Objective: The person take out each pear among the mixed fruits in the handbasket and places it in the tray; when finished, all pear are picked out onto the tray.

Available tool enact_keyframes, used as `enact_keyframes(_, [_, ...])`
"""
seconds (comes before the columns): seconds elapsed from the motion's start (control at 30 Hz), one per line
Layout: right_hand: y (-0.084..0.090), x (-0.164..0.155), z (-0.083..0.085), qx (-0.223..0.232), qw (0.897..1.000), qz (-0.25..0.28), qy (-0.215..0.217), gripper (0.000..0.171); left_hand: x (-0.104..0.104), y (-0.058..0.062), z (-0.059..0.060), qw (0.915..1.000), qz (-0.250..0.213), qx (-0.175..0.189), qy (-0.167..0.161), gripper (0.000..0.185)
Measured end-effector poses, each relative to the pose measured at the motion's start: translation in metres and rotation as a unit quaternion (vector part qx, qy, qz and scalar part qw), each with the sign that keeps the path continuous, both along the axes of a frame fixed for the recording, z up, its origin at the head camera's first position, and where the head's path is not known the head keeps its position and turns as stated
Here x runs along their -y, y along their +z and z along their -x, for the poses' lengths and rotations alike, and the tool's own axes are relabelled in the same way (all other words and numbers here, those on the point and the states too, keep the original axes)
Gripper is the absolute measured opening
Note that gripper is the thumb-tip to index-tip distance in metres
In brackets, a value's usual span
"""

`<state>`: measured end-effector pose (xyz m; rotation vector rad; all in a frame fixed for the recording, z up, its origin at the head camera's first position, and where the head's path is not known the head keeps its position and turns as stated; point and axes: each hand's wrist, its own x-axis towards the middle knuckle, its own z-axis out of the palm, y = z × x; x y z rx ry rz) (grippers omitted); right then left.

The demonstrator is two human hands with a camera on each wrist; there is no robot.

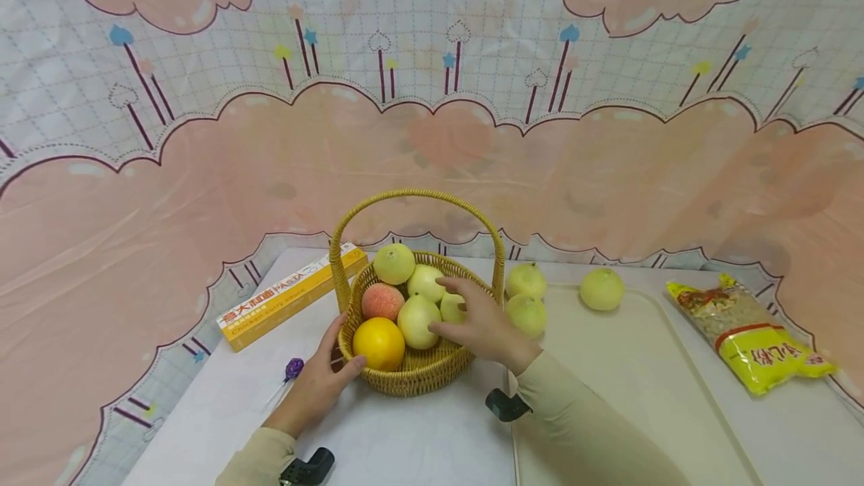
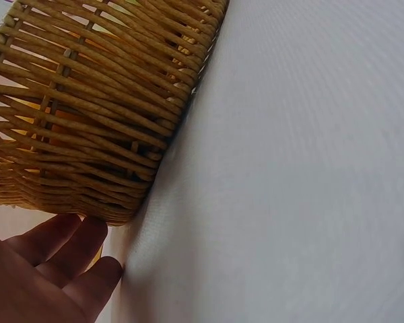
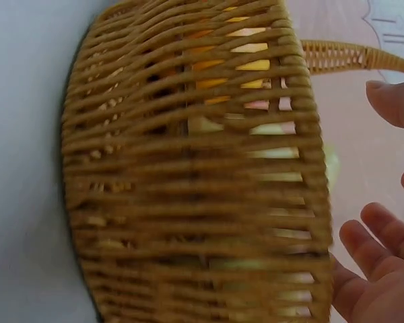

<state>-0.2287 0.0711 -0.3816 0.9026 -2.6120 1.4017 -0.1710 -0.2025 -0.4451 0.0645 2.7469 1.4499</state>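
A wicker basket (image 1: 412, 375) with a tall handle stands on the white table and holds an orange (image 1: 379, 342), a peach (image 1: 382, 300) and several pale green fruits (image 1: 418, 319). My left hand (image 1: 322, 379) rests against the basket's left wall, fingers straight, thumb near the rim; its fingers (image 2: 67, 252) show below the weave (image 2: 87, 121). My right hand (image 1: 474, 319) reaches over the right rim, fingers spread and relaxed above a green fruit (image 1: 454, 309), holding nothing. In the right wrist view its fingers (image 3: 374, 242) hover beside the basket (image 3: 195, 182).
Three more pale green fruits (image 1: 526, 280) lie right of the basket on a cream tray (image 1: 641, 388). A yellow pasta box (image 1: 290, 297) sits at the left, a purple lollipop (image 1: 293, 369) by my left hand, a yellow noodle bag (image 1: 752, 333) at the right.
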Motion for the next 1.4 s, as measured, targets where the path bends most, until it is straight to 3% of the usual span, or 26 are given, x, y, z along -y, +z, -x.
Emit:
enact_keyframes(0.2, [-0.004, 0.014, 0.005, 0.023, 1.0, -0.003, 0.01, 0.063, -0.001, -0.001, 0.0, 1.0, 0.002, -0.001, 0.001, 0.08])
enact_keyframes(0.53, [-0.008, 0.026, 0.014, 0.023, 0.999, -0.047, -0.009, 0.064, -0.001, -0.001, -0.001, 1.0, 0.005, -0.005, 0.002, 0.079])
enact_keyframes(0.87, [-0.009, 0.029, 0.017, 0.064, 0.996, -0.066, -0.014, 0.067, -0.001, -0.001, -0.002, 1.0, 0.001, -0.006, 0.003, 0.078])
enact_keyframes(1.07, [-0.01, 0.029, 0.016, 0.063, 0.993, -0.094, -0.019, 0.068, -0.002, 0.0, -0.002, 1.0, -0.003, -0.009, 0.0, 0.078])
enact_keyframes(1.4, [-0.009, 0.03, 0.014, 0.041, 0.996, -0.082, -0.002, 0.063, -0.002, -0.001, -0.002, 0.9999, -0.003, -0.01, 0.003, 0.079])
